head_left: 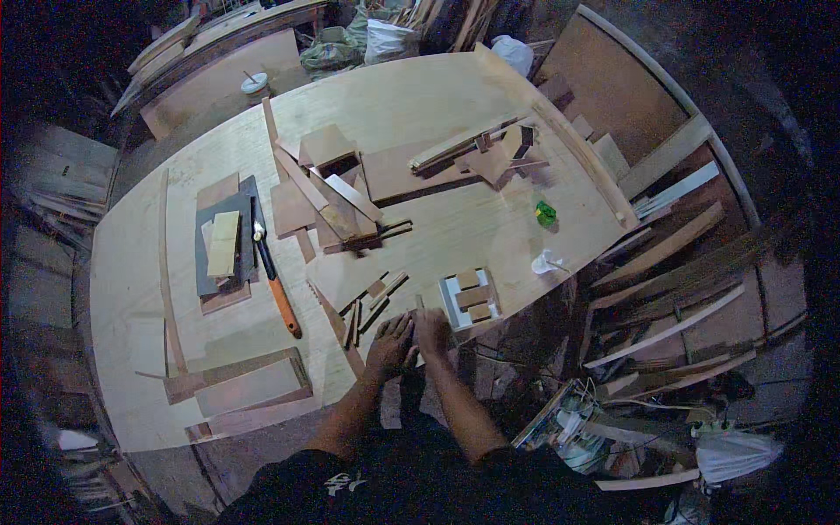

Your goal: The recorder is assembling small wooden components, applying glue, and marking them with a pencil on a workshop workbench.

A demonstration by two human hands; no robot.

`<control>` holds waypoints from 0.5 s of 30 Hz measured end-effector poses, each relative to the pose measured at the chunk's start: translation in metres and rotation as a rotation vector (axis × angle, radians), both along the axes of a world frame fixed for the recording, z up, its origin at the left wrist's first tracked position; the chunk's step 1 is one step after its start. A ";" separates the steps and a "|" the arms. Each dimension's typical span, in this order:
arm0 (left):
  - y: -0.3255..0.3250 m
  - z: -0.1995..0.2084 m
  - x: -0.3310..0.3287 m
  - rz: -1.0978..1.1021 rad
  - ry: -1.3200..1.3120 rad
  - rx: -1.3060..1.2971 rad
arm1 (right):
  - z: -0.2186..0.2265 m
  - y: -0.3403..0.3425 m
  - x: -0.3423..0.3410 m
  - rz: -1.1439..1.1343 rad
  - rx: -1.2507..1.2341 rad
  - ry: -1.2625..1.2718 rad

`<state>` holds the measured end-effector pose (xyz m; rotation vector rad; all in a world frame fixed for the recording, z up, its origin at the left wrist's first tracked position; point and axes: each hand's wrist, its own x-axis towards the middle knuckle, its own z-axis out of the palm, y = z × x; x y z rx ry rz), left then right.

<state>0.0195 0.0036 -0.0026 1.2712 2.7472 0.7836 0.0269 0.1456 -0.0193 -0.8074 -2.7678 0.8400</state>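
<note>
At the near edge of a large pale plywood table (420, 79), my two hands are close together. The fingers of my left hand (391, 346) are bent and pressed together; what they hold, if anything, is hidden. Closed beside it, my right hand (430, 332) grips a thin wood strip (419, 302) whose end sticks up past the fingers. Several short dark-edged wood strips (374, 308) lie just beyond my left hand. To the right of my right hand sits a small white-and-brown block assembly (471, 297) with wood pieces set in it.
A long tool with an orange grip (282, 302) lies left of my hands, beside a dark sheet (210, 254) carrying wood offcuts. Board pieces (332, 192) are piled mid-table. A green object (545, 214) and a white cup (544, 262) stand right. Timber (665, 227) leans past the right edge.
</note>
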 end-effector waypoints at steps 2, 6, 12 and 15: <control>0.009 -0.001 0.000 -0.025 -0.009 0.006 | -0.012 0.015 -0.018 -0.085 -0.074 0.161; -0.017 -0.016 0.002 0.035 -0.016 -0.008 | -0.031 -0.015 0.029 0.101 0.176 0.231; -0.017 -0.007 0.003 0.021 -0.010 -0.004 | -0.032 -0.002 0.023 0.246 0.092 0.131; -0.021 -0.007 0.003 0.041 -0.010 -0.022 | -0.006 -0.010 -0.004 0.235 0.135 0.026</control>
